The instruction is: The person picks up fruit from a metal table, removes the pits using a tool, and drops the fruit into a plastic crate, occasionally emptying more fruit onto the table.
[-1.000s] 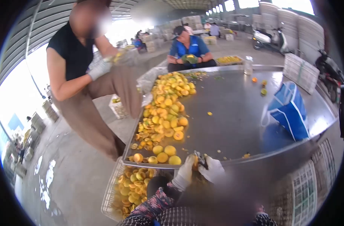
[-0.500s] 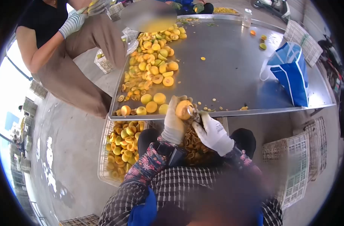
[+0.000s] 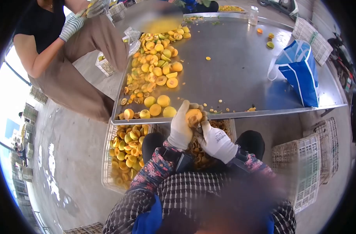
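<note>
My left hand (image 3: 181, 126), in a white glove, is wrapped round an orange-yellow fruit (image 3: 193, 116) just past the near edge of the metal table (image 3: 232, 78). The fruit's cut, brownish side faces up. My right hand (image 3: 218, 143), also gloved, is closed against the fruit's lower right side; its fingers hold something I cannot make out. Left of my hands, whole and halved yellow fruits (image 3: 157, 71) lie heaped along the table's left side. Below my hands, brown scraps (image 3: 221, 125) fill a container between my knees.
A crate of fruit halves (image 3: 127, 150) stands under the table's left corner. A blue bag (image 3: 299, 76) and a clear jar (image 3: 253, 16) are on the table. A person in striped gloves (image 3: 73, 25) sits at the left. Stacked crates (image 3: 299, 167) stand at the right.
My right hand has moved slightly down and left, and the metal tool tip seen at the fruit before no longer shows. The view has shifted a little.
</note>
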The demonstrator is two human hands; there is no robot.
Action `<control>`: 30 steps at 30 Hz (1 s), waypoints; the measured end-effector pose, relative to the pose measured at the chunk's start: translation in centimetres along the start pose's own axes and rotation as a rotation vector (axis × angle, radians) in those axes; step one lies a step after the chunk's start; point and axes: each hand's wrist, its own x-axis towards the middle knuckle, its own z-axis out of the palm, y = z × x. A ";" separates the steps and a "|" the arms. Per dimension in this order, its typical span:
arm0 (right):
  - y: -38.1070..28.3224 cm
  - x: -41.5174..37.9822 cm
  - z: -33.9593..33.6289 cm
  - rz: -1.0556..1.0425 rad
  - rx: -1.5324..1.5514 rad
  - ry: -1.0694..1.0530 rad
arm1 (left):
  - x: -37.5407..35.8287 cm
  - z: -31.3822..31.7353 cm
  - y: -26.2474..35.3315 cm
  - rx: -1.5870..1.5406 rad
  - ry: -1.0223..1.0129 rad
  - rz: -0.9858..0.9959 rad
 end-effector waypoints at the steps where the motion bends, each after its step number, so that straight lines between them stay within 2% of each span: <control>1: -0.3 0.0 -0.8 0.025 0.054 -0.050 | 0.2 -0.7 0.3 0.054 -0.049 -0.020; 3: 0.5 -0.2 -0.7 -0.069 0.122 -0.024 | 0.6 -1.6 0.6 0.160 -0.155 -0.058; 5: 1.6 -0.1 -0.5 -0.135 0.212 0.003 | 0.5 -1.2 0.1 0.220 -0.218 0.119; 7: 2.3 0.4 -0.2 -0.174 0.327 0.020 | 0.2 -0.7 -0.3 0.251 -0.183 0.215; 9: 2.4 0.7 -0.8 -0.159 0.190 0.016 | 0.2 0.1 -0.3 0.251 -0.064 0.220; 11: 1.8 0.9 -1.6 -0.134 -0.004 0.024 | 0.3 -0.1 0.2 0.414 -0.093 0.264; 14: 2.0 0.5 -0.5 -0.023 -0.124 -0.018 | 0.4 0.4 0.3 0.368 -0.034 0.151; 15: 2.0 0.2 0.1 0.011 -0.029 -0.005 | 0.6 0.7 0.5 0.302 0.001 0.091; 16: 2.4 -0.1 1.4 -0.106 0.128 0.140 | 0.8 0.7 0.7 0.254 -0.002 0.019; 18: 2.2 -0.5 2.5 -0.159 0.468 0.097 | 0.8 0.3 0.9 0.160 -0.004 -0.132; 21: 0.1 -1.0 1.5 0.263 1.063 -0.161 | 1.0 0.3 0.4 -0.047 -0.027 -0.157; 24: 0.0 -1.3 0.4 0.471 1.412 -0.325 | 1.6 -0.6 -0.2 -0.175 -0.145 -0.200; 27: 0.8 -1.6 0.0 0.536 1.697 -0.464 | 1.7 -0.5 -0.8 -0.041 -0.058 -0.162; 29: 2.2 -2.0 0.4 0.543 1.889 -0.567 | 1.5 -0.7 -0.4 0.407 -0.059 -0.012; 30: 2.6 -2.6 0.4 0.554 1.861 -0.582 | 1.3 -0.8 -0.2 0.629 -0.056 0.068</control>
